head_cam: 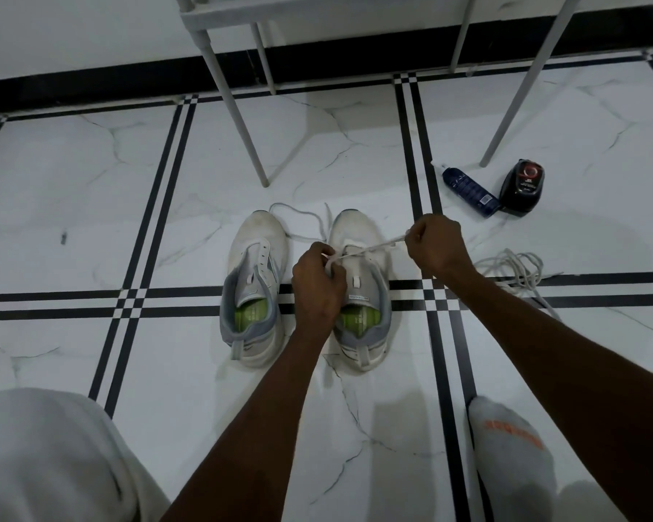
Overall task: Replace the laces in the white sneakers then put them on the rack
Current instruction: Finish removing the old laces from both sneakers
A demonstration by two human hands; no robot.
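Both hands' fingers clamped on one lace (370, 247) over the right-hand sneaker (362, 295): left hand (317, 286), right hand (436, 244).

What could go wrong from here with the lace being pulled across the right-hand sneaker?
The right hand pulls the lace taut sideways while the left hand pinches it at the right sneaker; a hard tug might slide the shoe or draw the lace out of its eyelet. The loose lace pile lies under the right forearm and could get dragged or tangled.
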